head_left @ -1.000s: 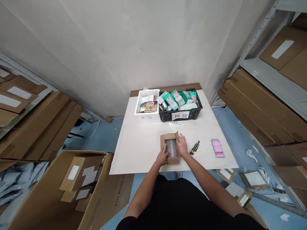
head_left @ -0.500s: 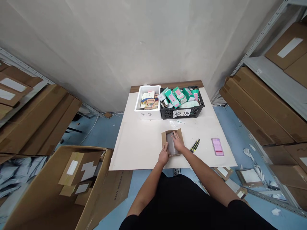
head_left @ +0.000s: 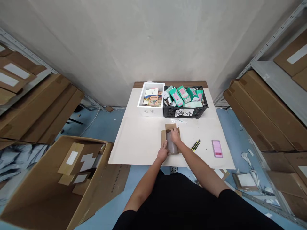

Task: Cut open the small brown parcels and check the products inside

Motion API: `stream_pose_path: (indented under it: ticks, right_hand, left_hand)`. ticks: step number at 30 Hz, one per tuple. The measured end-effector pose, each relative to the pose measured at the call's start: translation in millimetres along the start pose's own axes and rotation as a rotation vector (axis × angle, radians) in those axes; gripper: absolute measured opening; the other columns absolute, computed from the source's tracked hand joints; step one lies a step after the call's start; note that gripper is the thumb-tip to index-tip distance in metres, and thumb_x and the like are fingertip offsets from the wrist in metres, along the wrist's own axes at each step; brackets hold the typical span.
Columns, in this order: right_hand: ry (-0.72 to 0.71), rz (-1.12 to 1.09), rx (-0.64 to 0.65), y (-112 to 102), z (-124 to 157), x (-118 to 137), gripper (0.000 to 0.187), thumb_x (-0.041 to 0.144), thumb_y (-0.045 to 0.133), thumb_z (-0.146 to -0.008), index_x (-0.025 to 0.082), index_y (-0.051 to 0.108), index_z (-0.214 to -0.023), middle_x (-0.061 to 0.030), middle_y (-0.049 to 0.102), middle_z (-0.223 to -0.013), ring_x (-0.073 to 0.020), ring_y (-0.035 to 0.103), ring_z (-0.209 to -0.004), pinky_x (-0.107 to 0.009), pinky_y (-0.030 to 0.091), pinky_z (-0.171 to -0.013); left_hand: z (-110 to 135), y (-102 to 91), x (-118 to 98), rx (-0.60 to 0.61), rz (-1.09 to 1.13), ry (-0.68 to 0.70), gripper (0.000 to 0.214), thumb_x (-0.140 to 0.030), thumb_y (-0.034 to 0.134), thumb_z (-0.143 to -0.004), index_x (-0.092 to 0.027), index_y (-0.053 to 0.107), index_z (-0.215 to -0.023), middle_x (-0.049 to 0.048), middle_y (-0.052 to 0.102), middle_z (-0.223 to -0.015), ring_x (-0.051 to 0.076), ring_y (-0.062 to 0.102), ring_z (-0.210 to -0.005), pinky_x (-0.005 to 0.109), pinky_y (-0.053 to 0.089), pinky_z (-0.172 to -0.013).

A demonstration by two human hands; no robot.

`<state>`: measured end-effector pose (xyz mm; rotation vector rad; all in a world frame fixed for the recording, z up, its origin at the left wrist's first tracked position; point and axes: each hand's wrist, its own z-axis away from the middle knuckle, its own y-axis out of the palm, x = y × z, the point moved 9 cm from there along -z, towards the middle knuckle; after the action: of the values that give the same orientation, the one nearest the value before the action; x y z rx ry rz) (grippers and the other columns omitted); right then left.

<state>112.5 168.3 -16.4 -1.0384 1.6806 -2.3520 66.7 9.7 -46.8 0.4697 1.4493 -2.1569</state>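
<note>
A small open cardboard box (head_left: 169, 129) lies on the white table (head_left: 141, 140) in front of me, with a clear plastic-wrapped item (head_left: 171, 147) inside it. My left hand (head_left: 163, 152) grips the box's near left edge. My right hand (head_left: 175, 135) rests inside the box on the wrapped item, fingers curled down onto it. One flap of the box stands up at the far side.
A yellow-black utility knife (head_left: 195, 145) and a pink packet (head_left: 217, 149) lie right of the box. At the table's back stand a white bin (head_left: 151, 99) and a black crate (head_left: 185, 102) of teal boxes. A large open carton (head_left: 55, 179) sits lower left; shelves of cartons flank both sides.
My right hand has moved from the box's right edge into the box, onto the wrapped item. The side flap has folded in and the box looks narrower. My left hand stays at its left edge.
</note>
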Motion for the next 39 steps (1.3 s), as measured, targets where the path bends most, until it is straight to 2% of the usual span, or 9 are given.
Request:
stream_pose_path:
  ticks: [3, 6, 11, 16, 20, 25, 31, 36, 39]
  right_hand:
    - [-0.051, 0.002, 0.101, 32.4, 26.7, -2.3, 0.056, 0.013, 0.055, -0.089, 0.017, 0.06, -0.145, -0.0161, 0.05, -0.153, -0.0298, 0.045, -0.142, -0.039, 0.036, -0.121]
    - [0.021, 0.058, 0.228, 64.0, 44.0, -23.0, 0.074, 0.014, 0.068, -0.082, 0.018, 0.051, -0.154, -0.0173, 0.035, -0.167, -0.0346, 0.033, -0.154, -0.045, 0.034, -0.123]
    - [0.118, 0.113, 0.302, 85.3, 24.5, -45.4, 0.108, 0.014, 0.082, -0.069, 0.021, 0.033, -0.166, -0.0194, 0.012, -0.175, -0.0393, 0.018, -0.16, -0.052, 0.032, -0.123]
    - [0.191, 0.088, 0.343, 101.8, -2.2, -53.6, 0.11, 0.033, 0.089, -0.066, 0.021, 0.039, -0.163, -0.0251, 0.021, -0.172, -0.039, 0.036, -0.154, -0.051, 0.042, -0.116]
    - [0.173, 0.257, 0.395, 108.7, -2.9, -50.0, 0.113, 0.025, 0.09, -0.061, 0.021, 0.039, -0.162, -0.0258, 0.029, -0.169, -0.0383, 0.04, -0.151, -0.047, 0.045, -0.112]
    - [0.133, 0.313, 0.392, 101.4, 5.2, -37.3, 0.099, 0.015, 0.089, -0.056, 0.013, 0.054, -0.149, -0.0271, 0.053, -0.151, -0.0395, 0.049, -0.142, -0.045, 0.045, -0.108]
    - [0.093, 0.251, 0.364, 76.9, 11.1, -16.7, 0.04, 0.017, 0.082, -0.07, 0.017, 0.076, -0.109, -0.0186, 0.076, -0.118, -0.0346, 0.067, -0.116, -0.048, 0.042, -0.108]
    - [-0.014, 0.186, 0.283, 23.3, 3.0, 21.6, 0.024, 0.019, 0.074, -0.082, 0.024, 0.078, -0.105, -0.0099, 0.077, -0.117, -0.0326, 0.067, -0.117, -0.042, 0.045, -0.103]
    - [-0.117, 0.103, 0.183, -24.1, -8.6, 52.6, 0.025, 0.022, 0.07, -0.087, 0.023, 0.076, -0.111, -0.0081, 0.074, -0.121, -0.0304, 0.064, -0.118, -0.036, 0.045, -0.099]
  left_hand:
    - [1.7, -0.5, -3.0, -0.033, 0.032, -0.003, 0.017, -0.007, 0.064, -0.084, -0.016, 0.078, -0.088, -0.0009, 0.004, -0.178, 0.03, 0.0, -0.164, 0.045, 0.027, -0.13]
    - [0.9, 0.1, -9.3, -0.075, 0.085, 0.024, 0.019, -0.009, 0.063, -0.085, -0.019, 0.079, -0.089, -0.0059, 0.01, -0.177, 0.028, 0.001, -0.164, 0.046, 0.026, -0.131]
    - [-1.0, 2.8, -11.9, -0.112, 0.082, 0.047, 0.021, -0.01, 0.06, -0.087, -0.021, 0.078, -0.089, -0.0075, 0.018, -0.176, 0.027, -0.002, -0.164, 0.048, 0.025, -0.132]
    - [1.9, 5.9, -7.3, -0.094, 0.046, 0.045, 0.019, -0.009, 0.061, -0.086, -0.021, 0.076, -0.087, -0.0088, 0.017, -0.176, 0.027, 0.0, -0.165, 0.048, 0.031, -0.129]
    - [4.1, 3.9, -6.9, -0.1, 0.052, 0.027, 0.023, -0.007, 0.058, -0.087, -0.02, 0.077, -0.088, -0.0085, 0.014, -0.177, 0.028, -0.001, -0.165, 0.048, 0.029, -0.131]
    - [4.5, 0.0, -10.0, -0.103, 0.071, 0.031, 0.024, -0.008, 0.059, -0.088, -0.021, 0.079, -0.095, -0.0074, 0.016, -0.177, 0.028, -0.005, -0.164, 0.049, 0.018, -0.135]
    - [10.1, 0.4, -3.7, -0.123, 0.041, 0.052, 0.022, -0.012, 0.059, -0.092, -0.02, 0.077, -0.1, -0.003, 0.013, -0.177, 0.031, 0.004, -0.164, 0.053, 0.023, -0.132]
    - [14.2, -22.9, 36.8, -0.188, 0.062, -0.034, 0.038, -0.017, 0.051, -0.096, -0.02, 0.068, -0.129, 0.0063, 0.023, -0.175, 0.027, 0.014, -0.163, 0.048, 0.027, -0.131]
    - [18.9, -53.6, 71.2, -0.215, 0.048, -0.035, 0.035, -0.016, 0.052, -0.094, -0.021, 0.069, -0.125, 0.0049, 0.032, -0.172, 0.024, 0.013, -0.163, 0.044, 0.029, -0.129]
